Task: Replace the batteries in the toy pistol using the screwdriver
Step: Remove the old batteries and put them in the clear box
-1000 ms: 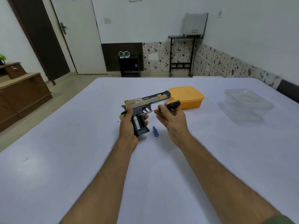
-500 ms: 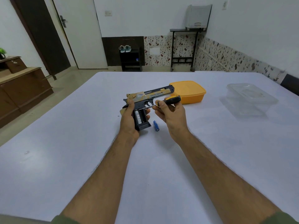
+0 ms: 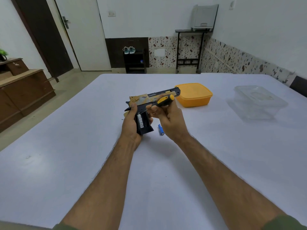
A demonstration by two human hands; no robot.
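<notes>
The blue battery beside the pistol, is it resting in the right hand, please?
No, the blue battery lies loose on the table, while the right hand holds the screwdriver.

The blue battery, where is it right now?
In the head view, the blue battery lies on the white table, just right of the toy pistol grip, below the right hand.

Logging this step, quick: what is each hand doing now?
Left hand: holding the toy pistol.
Right hand: holding the screwdriver.

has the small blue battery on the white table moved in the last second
No. The small blue battery lies at the same spot on the white table, at the same offset in front of the orange lidded box; only the camera shifted.
</notes>
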